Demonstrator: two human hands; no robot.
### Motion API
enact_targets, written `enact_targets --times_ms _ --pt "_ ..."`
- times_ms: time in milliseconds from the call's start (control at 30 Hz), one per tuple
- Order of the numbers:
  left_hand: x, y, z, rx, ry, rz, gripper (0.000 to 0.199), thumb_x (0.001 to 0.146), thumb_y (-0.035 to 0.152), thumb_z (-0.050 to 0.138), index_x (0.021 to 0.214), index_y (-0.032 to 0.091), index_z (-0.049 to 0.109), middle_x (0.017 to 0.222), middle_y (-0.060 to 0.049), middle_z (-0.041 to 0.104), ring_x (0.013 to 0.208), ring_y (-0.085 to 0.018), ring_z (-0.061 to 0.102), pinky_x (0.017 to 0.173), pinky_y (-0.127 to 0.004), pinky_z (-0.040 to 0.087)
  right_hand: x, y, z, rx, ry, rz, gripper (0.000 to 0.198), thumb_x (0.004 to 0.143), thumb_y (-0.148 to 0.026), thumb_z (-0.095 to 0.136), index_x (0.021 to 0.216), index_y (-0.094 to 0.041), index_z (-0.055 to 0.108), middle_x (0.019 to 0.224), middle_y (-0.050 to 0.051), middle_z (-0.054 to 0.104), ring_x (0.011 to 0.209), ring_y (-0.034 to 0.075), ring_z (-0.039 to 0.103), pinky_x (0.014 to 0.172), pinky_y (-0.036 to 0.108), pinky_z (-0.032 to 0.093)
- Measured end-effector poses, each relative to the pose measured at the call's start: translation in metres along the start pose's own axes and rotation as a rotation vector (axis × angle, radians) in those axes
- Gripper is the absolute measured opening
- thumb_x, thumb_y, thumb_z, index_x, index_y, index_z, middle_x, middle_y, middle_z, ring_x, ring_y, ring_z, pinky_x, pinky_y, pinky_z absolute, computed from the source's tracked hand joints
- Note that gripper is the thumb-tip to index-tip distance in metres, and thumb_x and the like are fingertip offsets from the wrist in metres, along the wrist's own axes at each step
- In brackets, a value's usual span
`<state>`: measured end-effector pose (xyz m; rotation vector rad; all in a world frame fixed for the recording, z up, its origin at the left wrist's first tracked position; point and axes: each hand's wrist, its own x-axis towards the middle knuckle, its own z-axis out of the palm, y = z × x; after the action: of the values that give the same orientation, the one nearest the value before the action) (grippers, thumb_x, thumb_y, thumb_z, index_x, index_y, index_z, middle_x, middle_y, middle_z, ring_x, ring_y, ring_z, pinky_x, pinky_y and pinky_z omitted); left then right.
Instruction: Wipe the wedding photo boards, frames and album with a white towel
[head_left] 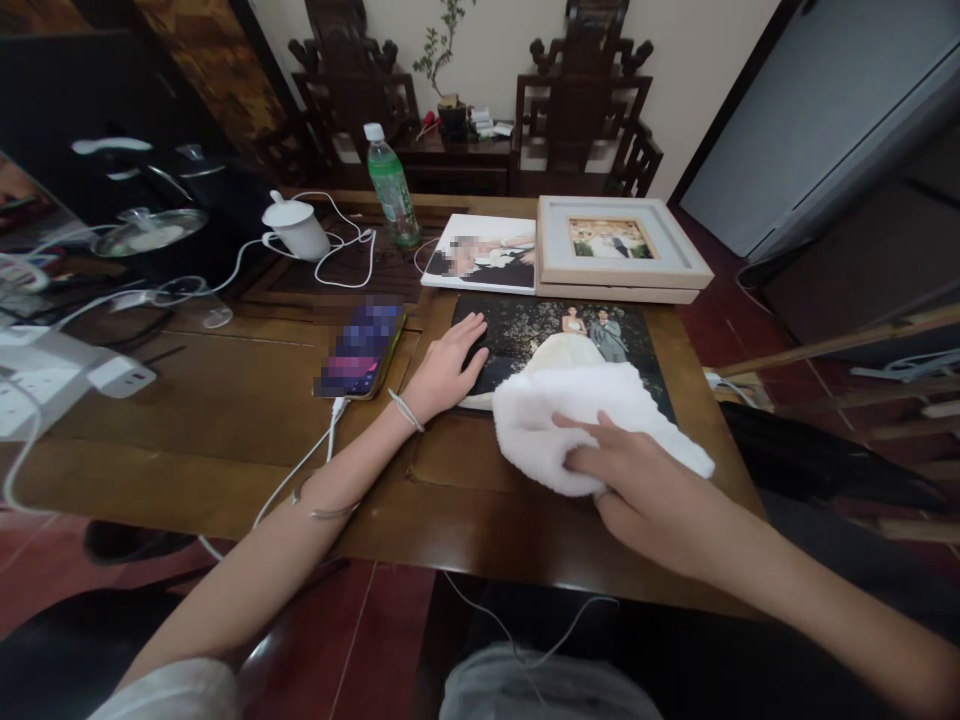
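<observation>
A dark wedding photo panel (510,335) lies flat on the wooden table, showing a couple in a white dress and a grey suit. My left hand (448,368) rests on its left edge, fingers stretched out and holding nothing. Over the panel's lower part spreads a fluffy white cloth (570,390), which hides the bottom of the picture and hangs past its near edge. My right hand (637,470) grips and presses this cloth, its fingertips partly sunk in the folds.
Behind the panel are a white-edged photo print (487,250) and a pale wooden picture frame (622,240). To the left lie a charging phone (364,345), a green-labelled bottle (392,190), a lidded white cup (296,228), cables and a power strip (45,380).
</observation>
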<state>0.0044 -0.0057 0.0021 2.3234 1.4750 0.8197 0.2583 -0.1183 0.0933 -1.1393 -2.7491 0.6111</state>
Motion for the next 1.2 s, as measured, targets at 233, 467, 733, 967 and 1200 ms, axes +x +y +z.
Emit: enact_targets --times_ms 233,467,733,967,1200 --pt "-0.001 -0.002 -0.002 -0.045 0.023 0.003 0.046 0.1 0.031 0.036 0.142 0.016 0.047 0.153 -0.014 0.044 0.145 -0.024 0.036 0.119 -0.049 0.03 0.07 0.042 -0.026 -0.045 0.051 0.073 0.03 0.068 -0.004 0.041 0.082 -0.019 0.063 0.075 0.006 0.063 0.073 0.02 0.056 0.065 0.027 0.039" --pt "-0.001 -0.006 0.003 -0.041 0.014 -0.07 0.049 0.1 0.032 0.034 0.144 0.013 0.043 0.158 -0.016 0.035 0.15 -0.026 0.024 0.119 -0.055 0.025 0.119 0.082 -0.04 -0.043 0.173 0.096 0.03 0.067 -0.003 0.039 0.084 -0.016 0.061 0.085 0.009 0.066 0.085 0.024 0.059 0.076 0.031 0.04" --pt "0.0 -0.006 0.005 -0.017 0.016 -0.083 0.049 0.099 0.031 0.034 0.143 0.012 0.045 0.157 -0.016 0.037 0.149 -0.025 0.028 0.119 -0.054 0.026 0.09 0.052 0.0 -0.207 0.077 0.1 0.052 0.073 0.003 0.037 0.115 -0.015 0.063 0.125 0.019 0.063 0.141 0.036 0.036 0.108 0.066 0.028" --pt "0.0 -0.008 0.006 -0.006 0.019 -0.058 0.05 0.099 0.03 0.033 0.142 0.01 0.045 0.156 -0.018 0.037 0.149 -0.026 0.028 0.119 -0.052 0.027 0.02 -0.02 0.01 -0.131 -0.087 -0.045 0.049 0.072 0.0 0.041 0.11 -0.02 0.067 0.138 0.016 0.059 0.136 0.037 0.043 0.105 0.062 0.038" --pt "0.001 -0.009 0.005 0.002 0.019 -0.057 0.049 0.099 0.029 0.034 0.142 0.01 0.046 0.156 -0.017 0.038 0.148 -0.025 0.03 0.12 -0.049 0.027 0.055 0.018 -0.031 -0.06 -0.085 0.075 0.032 0.072 -0.003 0.041 0.086 -0.02 0.064 0.077 0.007 0.066 0.077 0.022 0.061 0.068 0.03 0.043"
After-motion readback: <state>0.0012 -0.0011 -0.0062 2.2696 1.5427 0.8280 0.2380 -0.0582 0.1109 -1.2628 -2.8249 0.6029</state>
